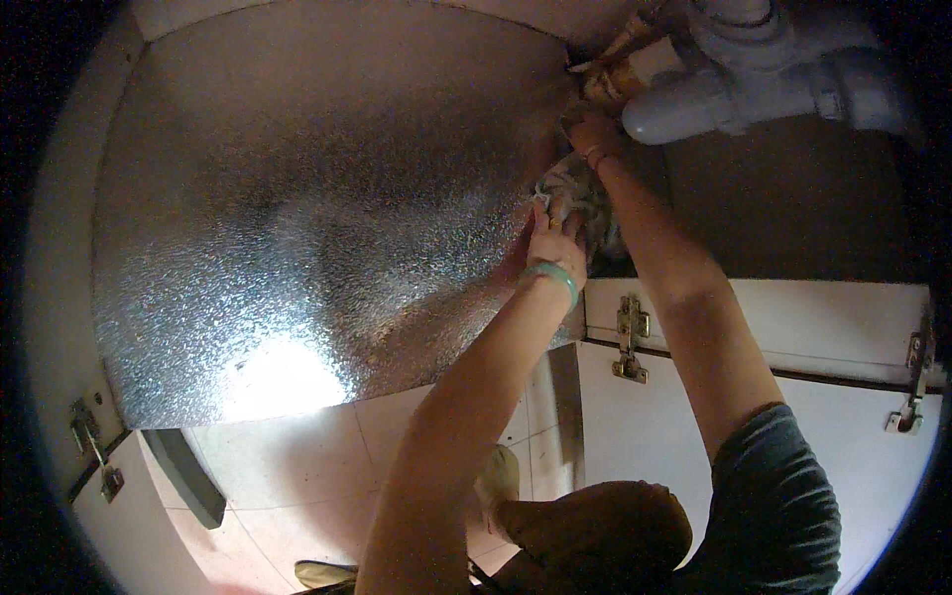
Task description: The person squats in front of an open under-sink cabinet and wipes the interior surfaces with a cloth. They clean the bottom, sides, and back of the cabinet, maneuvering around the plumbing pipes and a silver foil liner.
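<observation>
A crumpled pale cloth (pixel 575 185) lies at the right edge of a shiny, textured foil sheet (pixel 297 218) lining the cabinet floor. My left hand (pixel 557 244), with a green bangle at its wrist and a ring, has its fingers bent onto this cloth and closed on it. Farther back, my right hand (pixel 593 133) reaches into the dark corner beside the grey pipe. Its fingers look curled; shadow hides what they hold, if anything. A thin band circles the right wrist.
A thick grey drain pipe (pixel 694 104) and a whitish fitting (pixel 656 61) crowd the back right. Hinged white cabinet doors (pixel 645 436) stand open, with metal hinges (pixel 631 337). Pale floor tiles (pixel 297 456) show below.
</observation>
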Demonstrator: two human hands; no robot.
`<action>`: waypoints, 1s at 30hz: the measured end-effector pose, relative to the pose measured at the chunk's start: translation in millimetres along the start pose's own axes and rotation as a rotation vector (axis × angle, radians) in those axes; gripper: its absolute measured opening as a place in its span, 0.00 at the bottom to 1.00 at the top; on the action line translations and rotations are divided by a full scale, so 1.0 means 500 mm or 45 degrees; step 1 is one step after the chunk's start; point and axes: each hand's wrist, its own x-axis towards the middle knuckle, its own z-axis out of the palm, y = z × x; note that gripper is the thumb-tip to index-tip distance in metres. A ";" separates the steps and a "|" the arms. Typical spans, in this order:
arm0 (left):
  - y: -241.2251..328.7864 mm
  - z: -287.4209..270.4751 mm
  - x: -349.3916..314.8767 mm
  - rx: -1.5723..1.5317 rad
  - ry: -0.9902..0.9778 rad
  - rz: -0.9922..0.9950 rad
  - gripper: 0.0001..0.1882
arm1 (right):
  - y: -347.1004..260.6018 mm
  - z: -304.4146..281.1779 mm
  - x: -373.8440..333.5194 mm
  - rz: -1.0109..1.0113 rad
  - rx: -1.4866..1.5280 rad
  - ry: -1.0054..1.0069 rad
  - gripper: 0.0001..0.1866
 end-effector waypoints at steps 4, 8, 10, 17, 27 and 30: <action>0.001 0.011 -0.002 -0.056 -0.020 -0.051 0.28 | -0.006 -0.015 -0.057 -0.179 -0.089 -0.007 0.15; 0.000 0.031 -0.096 0.002 -0.135 -0.075 0.28 | -0.117 -0.095 -0.218 -0.256 -0.249 -0.163 0.16; 0.017 0.038 -0.117 0.023 -0.077 0.021 0.28 | -0.071 -0.100 -0.229 -0.206 -0.210 -0.053 0.16; 0.015 0.044 -0.077 0.118 -0.045 0.003 0.27 | -0.036 -0.069 -0.102 -0.161 -0.268 -0.179 0.17; 0.030 -0.001 -0.037 -0.018 -0.119 0.041 0.28 | 0.024 -0.042 -0.112 -0.115 -0.178 -0.124 0.15; 0.012 0.224 -0.032 0.473 0.158 -0.218 0.28 | -0.147 -0.101 -0.220 -0.167 -0.269 -0.112 0.14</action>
